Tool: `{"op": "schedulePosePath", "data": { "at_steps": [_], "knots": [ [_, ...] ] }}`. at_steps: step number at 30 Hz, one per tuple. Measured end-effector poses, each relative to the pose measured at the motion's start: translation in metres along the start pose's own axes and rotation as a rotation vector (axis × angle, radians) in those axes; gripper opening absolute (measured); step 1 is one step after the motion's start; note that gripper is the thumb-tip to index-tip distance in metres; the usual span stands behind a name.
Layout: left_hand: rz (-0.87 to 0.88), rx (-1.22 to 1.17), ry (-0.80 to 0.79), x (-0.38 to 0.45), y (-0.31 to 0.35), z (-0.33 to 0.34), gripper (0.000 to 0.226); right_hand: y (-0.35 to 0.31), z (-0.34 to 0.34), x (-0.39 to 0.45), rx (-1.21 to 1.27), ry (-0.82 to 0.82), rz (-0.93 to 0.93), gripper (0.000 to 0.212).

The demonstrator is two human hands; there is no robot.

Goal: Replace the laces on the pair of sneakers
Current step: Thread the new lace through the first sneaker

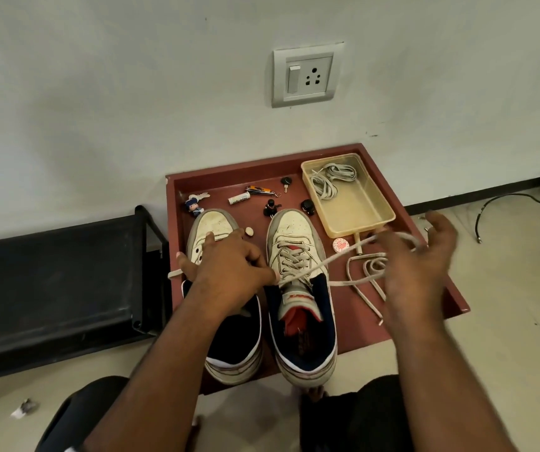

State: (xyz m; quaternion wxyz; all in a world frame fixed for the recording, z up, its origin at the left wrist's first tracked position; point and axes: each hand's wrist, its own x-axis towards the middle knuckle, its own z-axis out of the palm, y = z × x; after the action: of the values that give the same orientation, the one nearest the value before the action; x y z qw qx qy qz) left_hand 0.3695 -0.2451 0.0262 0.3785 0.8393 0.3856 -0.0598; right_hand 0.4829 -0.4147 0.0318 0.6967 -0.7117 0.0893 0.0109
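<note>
Pinching lace (314, 268) left fingers (270, 275) | right hand (425, 265) blurred, fingers' grip unclear | left sneaker (211, 228) part-hidden

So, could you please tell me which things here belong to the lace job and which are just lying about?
Part of the job:
left sneaker, eyelets bare
right sneaker, laced
lace being drawn out by the right hand
left hand
coiled laces in the plastic tub

Lying about:
battery
key
doll keyring
round tin
</note>
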Motion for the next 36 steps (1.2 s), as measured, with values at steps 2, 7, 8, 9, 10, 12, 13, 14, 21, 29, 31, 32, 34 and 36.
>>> {"op": "schedulePosePath", "data": {
  "at_steps": [2, 7, 8, 9, 10, 12, 13, 14, 21, 29, 31, 32, 34, 36],
  "knots": [
    [-0.001, -0.014, 0.001, 0.001, -0.001, 0.001, 0.018, 0.01, 0.007, -0.006, -0.507, -0.296, -0.219, 0.06],
    [0.011, -0.007, 0.027, -0.001, -0.001, 0.001, 0.018, 0.023, 0.023, -0.022, -0.972, -0.904, -0.363, 0.008],
    [0.015, -0.003, 0.034, -0.001, -0.001, 0.001, 0.018, 0.024, 0.024, -0.023, -0.893, -0.889, -0.376, 0.009],
    [0.025, -0.003, 0.038, 0.0, -0.002, 0.001, 0.018, 0.022, 0.024, -0.024, -0.715, -0.833, -0.347, 0.015],
    [0.04, -0.012, 0.037, 0.001, -0.002, 0.002, 0.019, 0.018, 0.025, -0.025, -0.451, -0.747, -0.247, 0.015],
    [0.068, -0.033, 0.033, 0.004, -0.002, 0.002, 0.021, 0.005, 0.022, -0.019, 0.123, -0.52, 0.01, 0.006],
    [0.061, -0.012, 0.033, 0.003, -0.001, 0.001, 0.023, 0.001, 0.016, -0.014, 0.374, -0.398, 0.116, 0.007],
    [0.043, 0.024, 0.036, 0.002, 0.0, 0.001, 0.023, -0.003, 0.009, -0.008, 0.56, -0.29, 0.183, 0.011],
    [0.141, 0.218, 0.015, -0.003, 0.009, 0.01, 0.029, 0.01, -0.006, 0.002, -0.515, -0.245, -0.075, 0.017],
    [0.262, 0.459, 0.062, -0.019, 0.021, 0.03, 0.015, 0.01, 0.007, -0.013, -0.654, -0.752, -0.08, 0.007],
    [0.251, 0.531, 0.023, -0.017, 0.022, 0.033, 0.03, 0.012, 0.007, -0.014, -0.618, -0.874, 0.067, 0.012],
    [0.243, 0.543, 0.024, -0.016, 0.021, 0.035, 0.033, 0.014, 0.006, -0.014, -0.607, -0.907, 0.119, 0.019],
    [0.228, 0.549, 0.055, -0.016, 0.022, 0.038, 0.032, 0.017, 0.005, -0.014, -0.666, -0.96, 0.121, 0.03],
    [0.217, 0.556, 0.097, -0.019, 0.023, 0.04, 0.027, 0.017, 0.006, -0.015, -0.79, -0.98, 0.054, 0.029]
  ]
}}
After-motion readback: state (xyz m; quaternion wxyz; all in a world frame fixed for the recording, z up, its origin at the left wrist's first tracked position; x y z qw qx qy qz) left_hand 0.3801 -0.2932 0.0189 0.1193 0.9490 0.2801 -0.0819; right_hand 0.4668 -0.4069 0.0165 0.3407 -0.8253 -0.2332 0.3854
